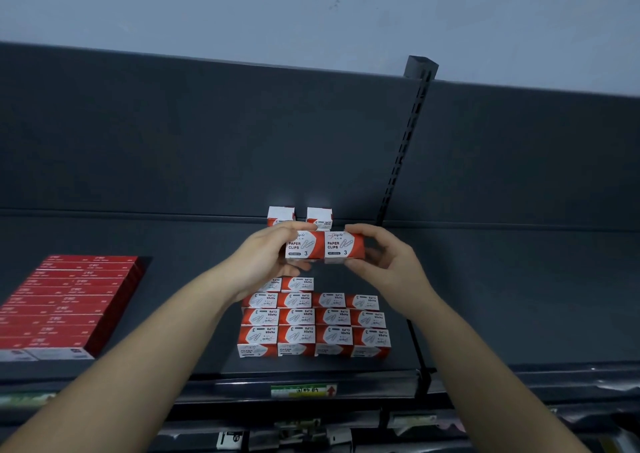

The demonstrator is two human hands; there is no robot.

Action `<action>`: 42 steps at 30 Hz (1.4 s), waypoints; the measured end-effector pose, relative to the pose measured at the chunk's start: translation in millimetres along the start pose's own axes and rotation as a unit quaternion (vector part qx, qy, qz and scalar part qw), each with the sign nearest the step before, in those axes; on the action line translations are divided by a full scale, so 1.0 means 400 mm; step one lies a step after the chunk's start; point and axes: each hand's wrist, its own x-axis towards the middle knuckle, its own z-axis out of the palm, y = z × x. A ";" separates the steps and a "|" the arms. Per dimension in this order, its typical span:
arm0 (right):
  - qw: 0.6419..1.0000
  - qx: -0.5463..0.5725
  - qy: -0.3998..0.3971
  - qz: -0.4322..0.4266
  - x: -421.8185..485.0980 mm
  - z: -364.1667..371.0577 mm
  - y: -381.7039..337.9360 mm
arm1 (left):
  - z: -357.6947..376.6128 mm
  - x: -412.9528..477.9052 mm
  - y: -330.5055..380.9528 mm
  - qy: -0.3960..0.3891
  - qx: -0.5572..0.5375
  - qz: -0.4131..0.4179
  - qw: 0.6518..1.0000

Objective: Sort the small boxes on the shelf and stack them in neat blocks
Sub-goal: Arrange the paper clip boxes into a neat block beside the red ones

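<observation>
Centre frame, above the dark grey metal shelf [485, 296]: left hand [266, 258] and right hand [384, 262] pinch two red-and-white paper-clip cartons [325, 244] end to end. Neat block of matching cartons [313, 321] lies below. Best lowered level, labels matching, edges flush with the incomplete back row.

I looked at a dark grey shelf [485, 296] with a matching back panel [207, 141] and a slotted upright post [408, 134]. Above it rose a pale blue wall [311, 12], scuffed, under dim, even light.
</observation>
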 end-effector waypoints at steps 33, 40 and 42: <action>0.968 0.191 0.133 0.093 0.024 0.002 -0.028 | 0.001 -0.004 0.016 0.009 0.015 0.064 0.998; 0.979 0.135 0.129 0.077 0.023 -0.017 -0.007 | 0.018 0.001 0.014 0.040 0.082 0.074 0.993; 0.988 0.077 0.117 0.071 0.018 -0.030 -0.003 | 0.025 0.005 0.010 0.052 0.128 0.088 0.986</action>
